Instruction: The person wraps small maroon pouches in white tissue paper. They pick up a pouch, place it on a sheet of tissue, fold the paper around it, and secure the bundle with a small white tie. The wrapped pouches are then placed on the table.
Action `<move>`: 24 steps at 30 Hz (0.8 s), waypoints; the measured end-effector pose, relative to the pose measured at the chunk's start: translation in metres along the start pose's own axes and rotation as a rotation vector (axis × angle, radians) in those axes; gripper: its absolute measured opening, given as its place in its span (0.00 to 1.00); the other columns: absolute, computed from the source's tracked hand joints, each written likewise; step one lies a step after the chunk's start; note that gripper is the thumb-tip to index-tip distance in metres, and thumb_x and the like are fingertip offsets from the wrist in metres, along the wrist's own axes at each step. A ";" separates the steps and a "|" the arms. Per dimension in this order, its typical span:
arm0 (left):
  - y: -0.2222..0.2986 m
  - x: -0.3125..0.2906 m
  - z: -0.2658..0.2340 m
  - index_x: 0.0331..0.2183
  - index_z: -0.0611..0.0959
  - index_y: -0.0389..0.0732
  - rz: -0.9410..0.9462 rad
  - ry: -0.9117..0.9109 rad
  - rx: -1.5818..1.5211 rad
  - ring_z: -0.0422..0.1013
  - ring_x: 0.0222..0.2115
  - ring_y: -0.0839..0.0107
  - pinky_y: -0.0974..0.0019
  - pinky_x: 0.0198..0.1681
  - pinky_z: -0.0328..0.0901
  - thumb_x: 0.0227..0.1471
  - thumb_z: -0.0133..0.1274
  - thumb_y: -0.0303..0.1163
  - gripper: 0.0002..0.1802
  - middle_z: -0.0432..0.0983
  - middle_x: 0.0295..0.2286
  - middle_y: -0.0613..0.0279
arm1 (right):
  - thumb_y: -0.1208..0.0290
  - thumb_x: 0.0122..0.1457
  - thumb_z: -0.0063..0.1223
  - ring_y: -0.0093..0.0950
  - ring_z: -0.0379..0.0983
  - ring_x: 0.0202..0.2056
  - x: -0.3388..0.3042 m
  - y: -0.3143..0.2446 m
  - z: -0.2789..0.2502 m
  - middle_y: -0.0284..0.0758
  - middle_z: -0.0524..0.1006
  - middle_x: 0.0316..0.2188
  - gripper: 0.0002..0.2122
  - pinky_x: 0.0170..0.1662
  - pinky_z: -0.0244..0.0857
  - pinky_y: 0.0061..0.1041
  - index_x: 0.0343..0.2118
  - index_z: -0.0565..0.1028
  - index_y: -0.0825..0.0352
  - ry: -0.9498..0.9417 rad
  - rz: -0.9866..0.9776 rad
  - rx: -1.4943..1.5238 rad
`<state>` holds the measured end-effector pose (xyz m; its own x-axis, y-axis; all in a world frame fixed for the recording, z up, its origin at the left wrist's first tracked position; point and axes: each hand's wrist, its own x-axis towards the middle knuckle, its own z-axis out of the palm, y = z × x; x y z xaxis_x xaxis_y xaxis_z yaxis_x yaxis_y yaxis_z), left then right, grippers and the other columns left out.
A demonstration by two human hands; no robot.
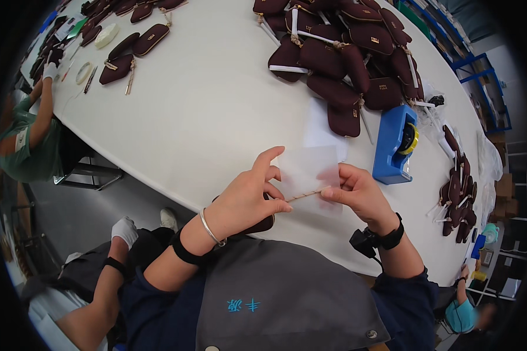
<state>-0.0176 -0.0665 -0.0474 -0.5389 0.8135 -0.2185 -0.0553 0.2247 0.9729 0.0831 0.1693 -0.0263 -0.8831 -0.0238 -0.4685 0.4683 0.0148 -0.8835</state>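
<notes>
Between my hands stretches a thin beige cord (303, 195), in front of a translucent white sheet (307, 159). My left hand (244, 192) pinches the cord's left end between thumb and fingers, with the index finger raised beside the sheet. With its thumb and fingertips, my right hand (362, 194) grips the cord's other end and the sheet's right side. Partly hidden under my left hand, a dark maroon pouch (262, 226) lies at the near table edge. Whether the cord is joined to this pouch cannot be seen.
A heap of maroon zip pouches (339, 58) with white-wrapped straps covers the far right of the white table (199, 111). A blue tape dispenser (390, 146) stands right of my hands. More pouches (459, 193) lie farther right. Co-workers sit at left, one with a gloved hand (125, 231).
</notes>
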 end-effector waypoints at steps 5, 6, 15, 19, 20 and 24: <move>-0.008 -0.001 0.002 0.63 0.51 0.36 -0.020 0.023 -0.142 0.76 0.35 0.70 0.69 0.43 0.69 0.46 0.63 0.22 0.49 0.73 0.40 0.53 | 0.77 0.58 0.57 0.14 0.74 0.34 0.001 0.003 0.003 0.29 0.78 0.33 0.08 0.37 0.66 0.13 0.41 0.77 0.70 -0.014 0.025 0.077; -0.009 -0.001 0.002 0.62 0.53 0.36 -0.006 0.036 -0.108 0.76 0.35 0.71 0.69 0.43 0.69 0.47 0.62 0.22 0.47 0.74 0.40 0.54 | 0.78 0.58 0.56 0.14 0.74 0.34 0.000 0.004 0.003 0.29 0.78 0.33 0.08 0.38 0.66 0.12 0.40 0.77 0.70 0.003 0.011 0.074; -0.004 0.001 -0.004 0.51 0.74 0.35 -0.025 -0.033 -0.043 0.76 0.36 0.73 0.70 0.43 0.68 0.49 0.57 0.21 0.25 0.81 0.32 0.57 | 0.82 0.57 0.53 0.16 0.73 0.36 0.003 0.012 -0.004 0.30 0.79 0.34 0.06 0.41 0.66 0.16 0.36 0.78 0.69 -0.077 -0.074 0.066; -0.003 0.001 -0.004 0.43 0.80 0.38 0.082 -0.063 0.000 0.76 0.33 0.70 0.69 0.39 0.69 0.49 0.57 0.22 0.16 0.82 0.31 0.59 | 0.79 0.57 0.53 0.18 0.74 0.38 0.005 0.015 -0.005 0.31 0.79 0.36 0.06 0.41 0.66 0.17 0.36 0.79 0.69 -0.143 -0.110 0.107; -0.005 0.001 -0.004 0.40 0.82 0.38 0.132 -0.071 0.018 0.77 0.31 0.69 0.68 0.37 0.70 0.49 0.57 0.23 0.13 0.82 0.30 0.59 | 0.76 0.58 0.52 0.18 0.74 0.38 0.005 0.014 -0.007 0.31 0.79 0.36 0.06 0.41 0.66 0.17 0.36 0.79 0.69 -0.187 -0.156 0.059; -0.009 0.000 -0.004 0.35 0.84 0.37 0.186 -0.031 0.087 0.77 0.29 0.66 0.67 0.35 0.70 0.48 0.56 0.21 0.09 0.81 0.30 0.57 | 0.67 0.61 0.51 0.19 0.73 0.37 0.008 0.005 -0.014 0.31 0.79 0.37 0.10 0.41 0.65 0.17 0.36 0.79 0.68 -0.290 -0.151 0.094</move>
<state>-0.0204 -0.0705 -0.0555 -0.5069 0.8611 -0.0389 0.1165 0.1132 0.9867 0.0777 0.1836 -0.0348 -0.9042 -0.3022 -0.3018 0.3457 -0.1026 -0.9327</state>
